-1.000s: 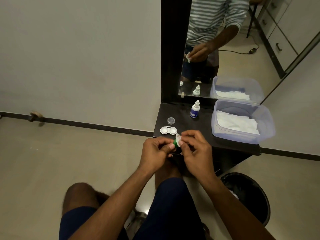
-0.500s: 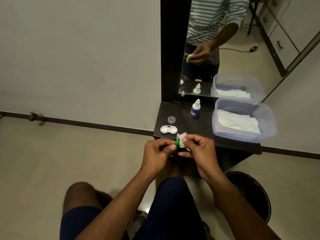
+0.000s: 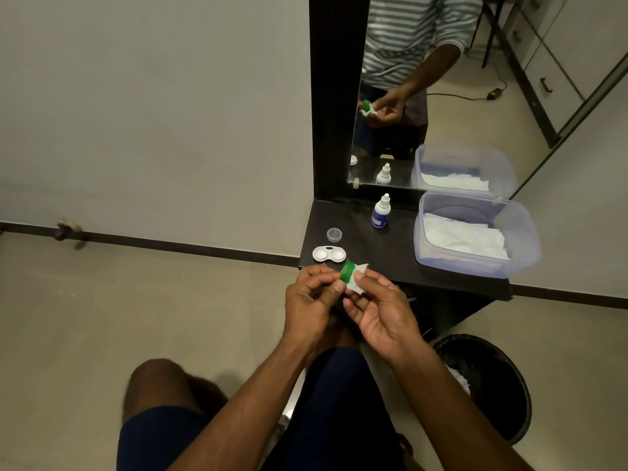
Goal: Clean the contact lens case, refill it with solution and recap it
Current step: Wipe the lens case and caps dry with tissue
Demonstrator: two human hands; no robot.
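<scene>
My left hand (image 3: 311, 302) pinches a green lens-case cap (image 3: 347, 271) just in front of the dark shelf's near edge. My right hand (image 3: 380, 311) pinches a small white tissue (image 3: 357, 282) against the cap's open side. The white two-well lens case (image 3: 329, 254) lies uncapped on the shelf's front left corner. A clear cap (image 3: 334, 234) lies just behind it. The small white solution bottle (image 3: 381, 212) with a blue label stands capped near the mirror.
The dark shelf (image 3: 384, 256) juts from a wall mirror (image 3: 441, 90). A clear plastic tub of white tissues (image 3: 475, 236) fills its right side. A black waste bin (image 3: 489, 382) with crumpled tissue stands on the floor at the right. My knees are below.
Both hands have shifted slightly and turned the cap, so more of its green side shows. The tissue sits lower against the cap. The items on the shelf have not moved.
</scene>
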